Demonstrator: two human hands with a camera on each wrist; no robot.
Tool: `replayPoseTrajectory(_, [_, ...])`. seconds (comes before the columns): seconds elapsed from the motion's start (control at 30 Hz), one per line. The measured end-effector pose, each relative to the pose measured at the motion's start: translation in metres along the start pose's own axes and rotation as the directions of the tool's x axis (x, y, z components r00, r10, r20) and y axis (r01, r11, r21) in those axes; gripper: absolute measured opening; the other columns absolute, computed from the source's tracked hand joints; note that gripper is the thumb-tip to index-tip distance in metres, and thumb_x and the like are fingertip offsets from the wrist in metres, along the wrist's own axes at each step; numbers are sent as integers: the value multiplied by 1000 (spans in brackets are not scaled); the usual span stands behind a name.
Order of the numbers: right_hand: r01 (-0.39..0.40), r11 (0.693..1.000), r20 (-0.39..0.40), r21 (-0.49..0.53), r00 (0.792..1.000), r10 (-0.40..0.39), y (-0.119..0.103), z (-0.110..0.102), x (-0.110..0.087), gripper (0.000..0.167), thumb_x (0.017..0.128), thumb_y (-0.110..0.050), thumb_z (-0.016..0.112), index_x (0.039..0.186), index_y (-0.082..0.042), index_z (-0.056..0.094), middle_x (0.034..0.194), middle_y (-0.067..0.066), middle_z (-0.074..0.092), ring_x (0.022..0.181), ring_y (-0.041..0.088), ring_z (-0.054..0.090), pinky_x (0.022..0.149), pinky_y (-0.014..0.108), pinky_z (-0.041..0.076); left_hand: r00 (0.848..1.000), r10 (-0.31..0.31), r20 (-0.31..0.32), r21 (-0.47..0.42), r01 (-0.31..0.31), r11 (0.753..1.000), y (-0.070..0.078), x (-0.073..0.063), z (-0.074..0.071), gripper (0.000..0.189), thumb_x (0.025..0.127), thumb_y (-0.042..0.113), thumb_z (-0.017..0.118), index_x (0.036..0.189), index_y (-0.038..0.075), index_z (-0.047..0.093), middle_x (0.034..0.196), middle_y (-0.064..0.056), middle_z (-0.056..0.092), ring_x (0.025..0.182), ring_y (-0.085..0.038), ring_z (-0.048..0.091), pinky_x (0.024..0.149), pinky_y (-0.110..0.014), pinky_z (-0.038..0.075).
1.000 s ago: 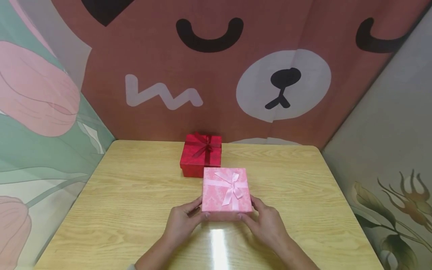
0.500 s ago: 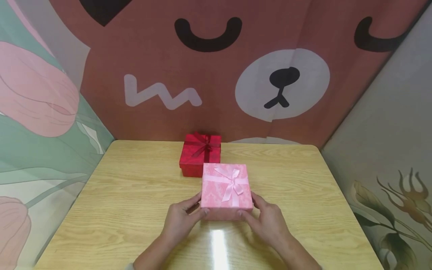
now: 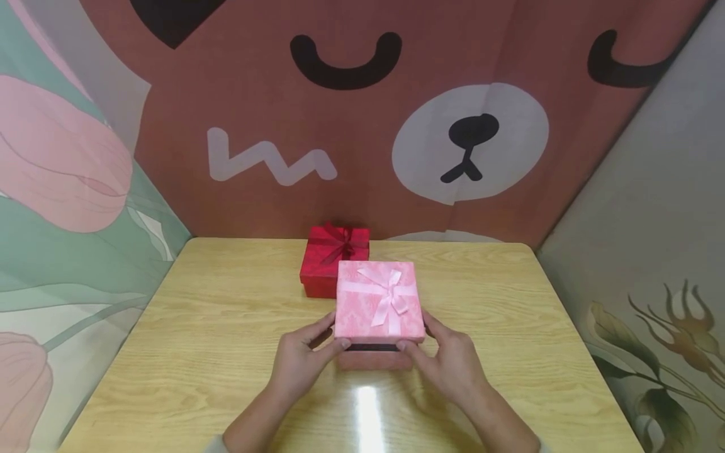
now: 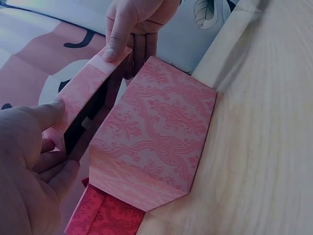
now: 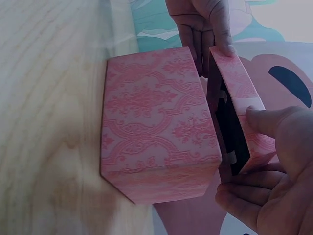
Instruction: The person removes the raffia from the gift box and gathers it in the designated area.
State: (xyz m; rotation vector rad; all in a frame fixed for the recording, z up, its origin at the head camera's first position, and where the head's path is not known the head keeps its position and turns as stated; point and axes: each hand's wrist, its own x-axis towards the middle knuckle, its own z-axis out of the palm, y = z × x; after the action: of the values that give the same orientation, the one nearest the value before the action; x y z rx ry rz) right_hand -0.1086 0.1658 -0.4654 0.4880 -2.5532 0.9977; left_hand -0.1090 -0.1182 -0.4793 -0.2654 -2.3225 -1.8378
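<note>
A pink patterned gift box lid (image 3: 368, 308) with a pale ribbon bow is raised off its pink box base (image 3: 374, 360), and a dark gap shows between them. My left hand (image 3: 300, 362) grips the lid's left side, thumb on its front edge. On the opposite side my right hand (image 3: 450, 362) pinches the lid the same way. Both wrist views show the lid's dark inside edge, clear of the base. The base (image 4: 151, 132) stands on the table, its embossed front facing me; its inside is hidden under the lid.
A red gift box (image 3: 323, 286) with a dark red bow sits behind and to the left, partly covered by the pink lid. The wooden table (image 3: 226, 302) reaches back to a curtain (image 3: 255, 207) with a bear print.
Both hands have lifted the pink lid up from the base; before, it sat down on the box. The red box and the base have stayed in place.
</note>
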Motion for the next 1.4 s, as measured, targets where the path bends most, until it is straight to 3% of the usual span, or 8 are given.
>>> replayPoseTrajectory(0.13, [25, 999, -24, 28, 999, -25, -2, -1, 5, 70, 87, -36, 86, 143, -2, 61, 105, 18, 77, 50, -10, 15, 42, 17, 36, 1000, 1, -18, -30, -2, 1000, 3, 2, -2, 53, 80, 21, 92, 128, 10, 73, 126, 1, 72, 114, -19, 70, 90, -35, 59])
replayPoseTrajectory(0.23, [45, 998, -44, 39, 998, -44, -3, 0, 9, 70, 86, -35, 87, 143, -2, 61, 115, 20, 74, 53, -5, 22, 49, 19, 43, 1000, 0, -26, -39, -1, 999, 3, 3, -3, 52, 80, 22, 91, 128, 11, 74, 126, 1, 72, 115, -18, 70, 91, -38, 59])
replayPoseTrajectory(0.33, [60, 997, -66, 49, 996, -56, -3, 2, 12, 71, 85, -33, 88, 144, -3, 61, 127, 18, 69, 63, -1, 48, 59, 27, 54, 999, 10, -42, -36, -11, 999, 3, 4, -5, 51, 81, 22, 91, 128, 12, 74, 125, 0, 72, 115, -18, 70, 91, -40, 59])
replayPoseTrajectory(0.43, [75, 995, -88, 69, 994, -69, -2, 4, 15, 73, 84, -30, 89, 146, -6, 59, 135, 13, 66, 96, 16, 73, 78, 38, 63, 997, 35, -72, -22, -37, 999, 4, 5, -6, 51, 80, 22, 92, 127, 12, 75, 124, 0, 73, 113, -18, 71, 90, -38, 59])
replayPoseTrajectory(0.53, [92, 991, -91, 93, 992, -83, -2, 6, 18, 74, 84, -29, 89, 148, -9, 58, 139, 9, 65, 122, 27, 65, 95, 47, 59, 992, 67, -106, -16, -69, 997, 4, 5, -8, 50, 80, 20, 92, 126, 11, 75, 124, 0, 73, 112, -18, 71, 91, -33, 59])
replayPoseTrajectory(0.8, [94, 985, -97, 145, 992, -80, -6, 12, 26, 73, 82, -29, 91, 146, -12, 60, 130, 6, 71, 109, 24, 72, 88, 49, 61, 973, 111, -200, 6, -113, 994, 6, 4, -11, 48, 78, 14, 92, 123, 11, 77, 119, 1, 76, 109, -18, 73, 91, -30, 59])
replayPoseTrajectory(1.1, [32, 982, -98, 184, 995, -14, -15, 19, 31, 71, 78, -33, 93, 140, -14, 64, 115, 1, 76, 107, 17, 71, 94, 49, 58, 957, 141, -252, -35, -154, 987, 5, 5, -18, 48, 76, 1, 91, 121, 11, 77, 117, -2, 77, 110, -19, 72, 96, -30, 58])
replayPoseTrajectory(1.4, [57, 952, -100, 300, 995, -28, -23, 31, 36, 61, 76, -24, 95, 126, -13, 61, 130, -4, 71, 113, 16, 70, 103, 44, 54, 942, 165, -294, -61, -190, 980, 4, 2, -32, 38, 79, -6, 87, 115, 3, 77, 112, -11, 77, 107, -18, 72, 97, -31, 58])
